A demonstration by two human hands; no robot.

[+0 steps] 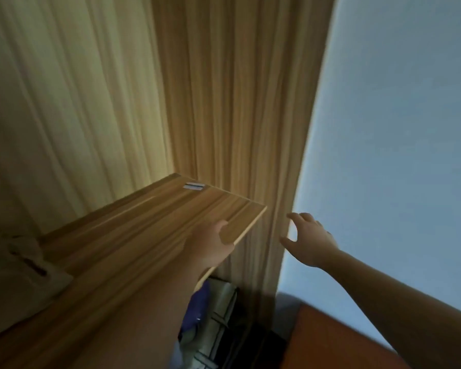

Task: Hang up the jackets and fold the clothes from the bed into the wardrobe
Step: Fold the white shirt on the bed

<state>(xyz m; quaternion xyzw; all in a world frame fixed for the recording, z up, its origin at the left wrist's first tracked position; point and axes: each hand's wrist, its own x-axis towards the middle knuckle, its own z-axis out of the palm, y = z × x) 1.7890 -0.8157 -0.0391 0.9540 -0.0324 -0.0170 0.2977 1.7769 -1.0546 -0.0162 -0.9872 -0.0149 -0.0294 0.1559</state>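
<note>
I am looking into the wooden wardrobe (224, 102). A wooden shelf (144, 222) crosses its inside. My left hand (210, 246) grips the shelf's front edge near its right corner, thumb on top and fingers hidden underneath. My right hand (309, 238) is open with fingers spread, holding nothing, right beside the front edge of the wardrobe's right side panel (288, 182). A pale beige garment (19, 265) lies on the shelf at the far left, blurred. Below the shelf, blue and white clothes or bags (210, 315) are partly visible.
A light blue wall (397, 129) fills the right side. A reddish-brown wooden surface (330, 339) sits at the bottom right, under my right forearm. A small silver fitting (194, 186) lies at the shelf's back corner.
</note>
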